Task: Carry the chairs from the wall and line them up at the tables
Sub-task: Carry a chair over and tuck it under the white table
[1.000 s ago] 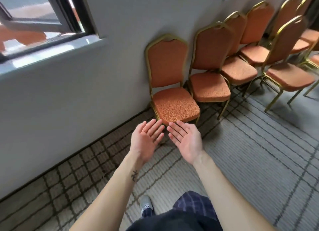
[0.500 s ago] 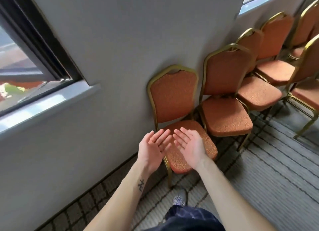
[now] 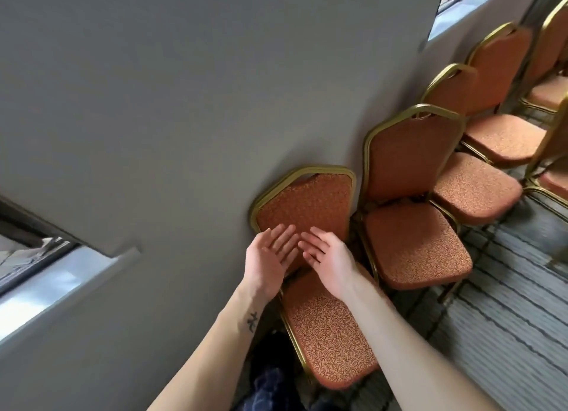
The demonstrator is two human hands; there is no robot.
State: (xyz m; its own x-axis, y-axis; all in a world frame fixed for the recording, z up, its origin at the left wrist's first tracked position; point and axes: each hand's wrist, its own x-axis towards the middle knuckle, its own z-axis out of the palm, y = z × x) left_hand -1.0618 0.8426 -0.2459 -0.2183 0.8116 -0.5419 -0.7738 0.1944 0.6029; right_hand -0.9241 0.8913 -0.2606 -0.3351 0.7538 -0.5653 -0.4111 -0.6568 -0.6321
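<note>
An orange padded chair with a gold metal frame (image 3: pixel 307 204) stands with its back against the grey wall, right below me. My left hand (image 3: pixel 270 257) and my right hand (image 3: pixel 329 257) are held side by side, palms up and fingers straight, in front of its backrest and above the rear of its seat. Neither hand holds anything, and I cannot tell whether they touch the chair. A second chair of the same kind (image 3: pixel 412 195) stands close on its right.
Several more orange chairs (image 3: pixel 479 183) continue along the wall to the right, some in a second row (image 3: pixel 550 152). The grey wall (image 3: pixel 184 103) fills the left, with a window sill (image 3: pixel 61 290) at lower left. Striped grey carpet (image 3: pixel 507 303) lies right.
I have stepped closer to the wall; the nearest chair now sits right under my arms. Both open hands have moved from above its seat front up to its backrest.
</note>
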